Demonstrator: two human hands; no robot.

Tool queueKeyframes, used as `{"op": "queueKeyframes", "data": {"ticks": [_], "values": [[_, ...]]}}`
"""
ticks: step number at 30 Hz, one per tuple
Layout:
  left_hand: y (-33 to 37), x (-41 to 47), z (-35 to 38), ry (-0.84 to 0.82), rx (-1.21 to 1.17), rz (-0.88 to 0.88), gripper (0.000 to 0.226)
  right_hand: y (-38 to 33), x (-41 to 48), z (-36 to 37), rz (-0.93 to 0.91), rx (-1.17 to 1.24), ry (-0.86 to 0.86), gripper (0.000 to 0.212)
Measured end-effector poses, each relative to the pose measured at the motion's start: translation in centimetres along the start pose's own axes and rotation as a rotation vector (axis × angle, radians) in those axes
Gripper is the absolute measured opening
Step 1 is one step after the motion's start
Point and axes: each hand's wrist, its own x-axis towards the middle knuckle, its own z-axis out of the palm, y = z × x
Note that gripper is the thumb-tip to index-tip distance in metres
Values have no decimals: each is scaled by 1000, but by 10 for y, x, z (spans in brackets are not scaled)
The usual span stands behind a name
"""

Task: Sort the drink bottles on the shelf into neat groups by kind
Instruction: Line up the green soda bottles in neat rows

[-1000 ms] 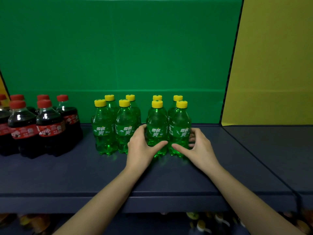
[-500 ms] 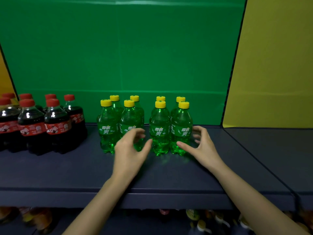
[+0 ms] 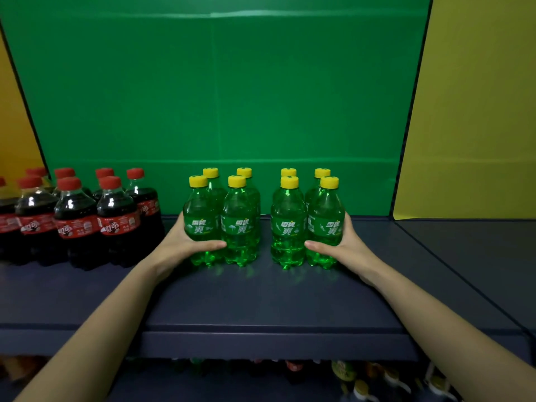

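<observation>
Presently both hands are on the green stock, set apart from each other, one on each outer flank of the group. Eight translucent green plastic bottles with yellow screw caps stand upright mid-shelf on the dark blue shelf board (image 3: 261,300), in two blocks of four with a narrow gap between the blocks.

Left foursome (image 3: 240,227): the left hand (image 3: 185,245) grips its outer-left front bottle (image 3: 200,210). The palm lies against the outer side and the thumb runs across the lower front, its tip reaching the neighbouring front bottle. The other fingers are hidden behind the plastic.

Right foursome (image 3: 288,227): the right hand (image 3: 345,245) mirrors this on the outer-right front bottle (image 3: 326,210), thumb across the lower front, fingers out of sight round the side.

All eight bases sit on the board. Labels face forward.

Left of the green group, near but not touching it, stands a packed cluster of dark cola bottles with red caps and red labels (image 3: 77,221); it runs off the left edge of view.

Behind the bottles is a green back panel (image 3: 232,97), with a yellow side panel (image 3: 478,111) at the right. Assorted bottles on the tier below (image 3: 345,372) are too dim to identify.
</observation>
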Motion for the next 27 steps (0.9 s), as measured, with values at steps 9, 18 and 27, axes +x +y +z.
{"op": "queueKeyframes", "data": {"ticks": [9,18,27], "values": [[-3,8,9,68,-42,66,114,2,5,7,-38,-24,55,106],[-3,9,13,37,23,71,116,0,6,11,-14,-77,38,114],[-12,-17,8,179,206,135,64,9,-26,6,-18,-345,49,80]]}}
